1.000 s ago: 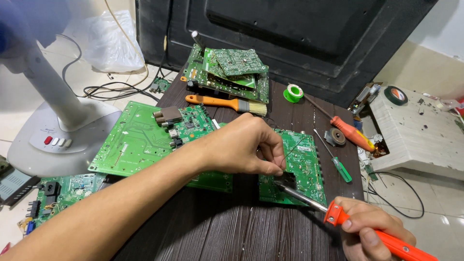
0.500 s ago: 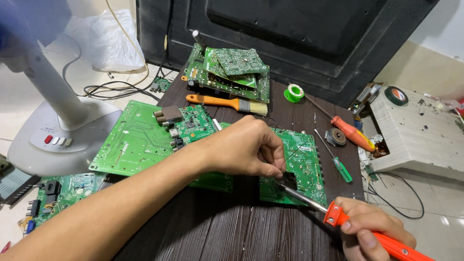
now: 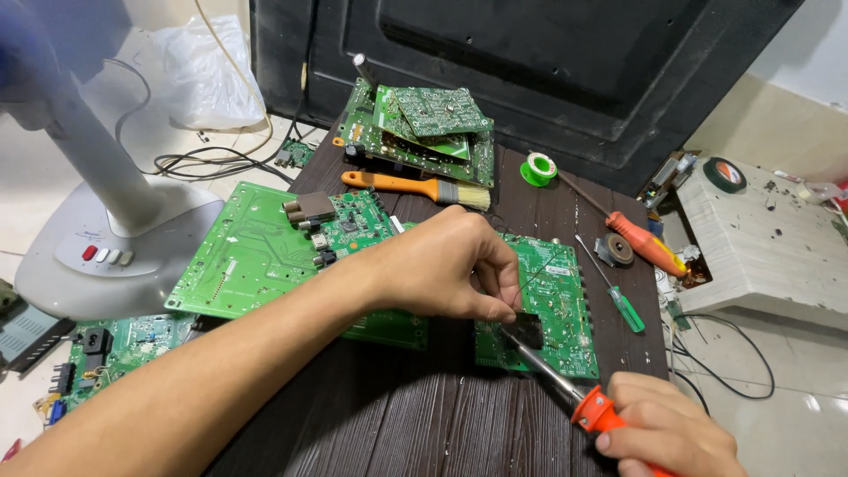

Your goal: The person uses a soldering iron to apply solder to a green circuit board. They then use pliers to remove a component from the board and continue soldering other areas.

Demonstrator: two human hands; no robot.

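**Hands steady at the board; almost no movement since the earlier frames**

Little has shifted over the last second: both hands keep their posts, and the iron tip sits at the same spot on the board.

Left hand [image 3: 442, 265] rests knuckles-up on the small green printed circuit board [image 3: 552, 305], fingertips pinched together just above a black square component [image 3: 527, 329] near the board's lower left corner. Whether a fine wire or solder strand is gripped between them cannot be told. Right hand [image 3: 667, 433] is closed around the orange-handled soldering iron [image 3: 565, 389], whose metal shaft slants up-left with its tip touching the black component.

The board lies flat on the dark wood-grain table [image 3: 424, 424], partly overlapping the larger green circuit board [image 3: 256, 256] to its left.

Judgement on handling: the board looks light, thin and stiff, with fragile surface parts; best held by its bare edges. The iron should be gripped by the orange handle only.

Nearby: an orange-handled brush [image 3: 415, 187], a stack of green boards [image 3: 424, 132], a green solder reel [image 3: 537, 168], a red-handled screwdriver [image 3: 640, 243] and a green-handled screwdriver [image 3: 623, 305].
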